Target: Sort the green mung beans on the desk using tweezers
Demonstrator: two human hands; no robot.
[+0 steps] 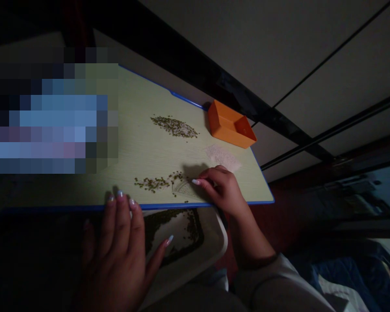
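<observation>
My right hand point(222, 188) rests on a pale green table point(133, 147) with a blue rim, its fingers curled and its fingertips touching a small patch of white grains next to a strip of green beans point(156, 182). My left hand point(120, 247) is spread flat, fingers apart, with its fingertips on the table's near edge and its palm over a white tray point(211, 255) held below the edge. The tray holds mixed green beans and white grains. A second pile of green beans point(174, 126) lies farther back, and a patch of white grains point(222, 157) lies to the right.
An orange rectangular box point(231, 125) stands empty at the table's far right corner. A blurred-out area covers the table's left part. A dark frame and a pale tiled floor lie beyond the table. Blue fabric shows at the lower right.
</observation>
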